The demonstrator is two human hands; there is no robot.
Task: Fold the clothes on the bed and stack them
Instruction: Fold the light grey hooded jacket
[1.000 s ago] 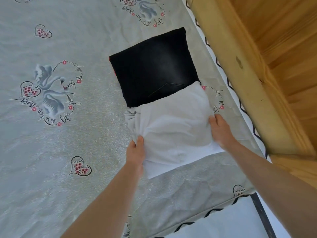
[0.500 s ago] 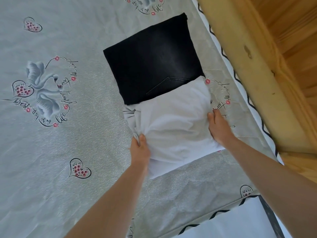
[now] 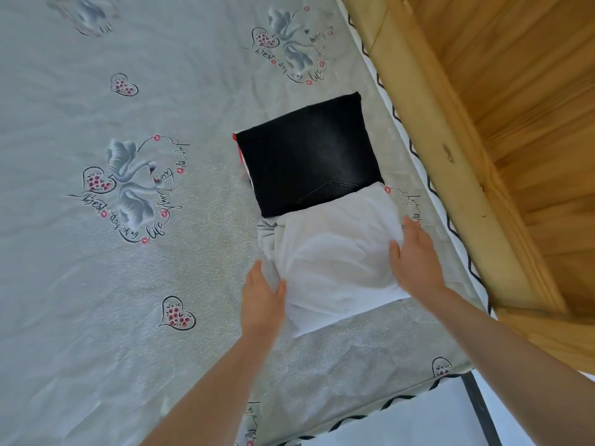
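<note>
Grip change: both hands, left [image 3: 262, 296] and right [image 3: 415, 255], now lie spread and flat against the white garment's [image 3: 335, 259] sides, no longer pinching. Garment overlaps the jeans' [image 3: 309, 156] near edge; squaring before stacking, likely.

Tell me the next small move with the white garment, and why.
Probably lift the white garment and set it squarely on the folded black jeans. Left hand and right hand flank its sides, and its far edge only overlaps the jeans' near edge.
</note>
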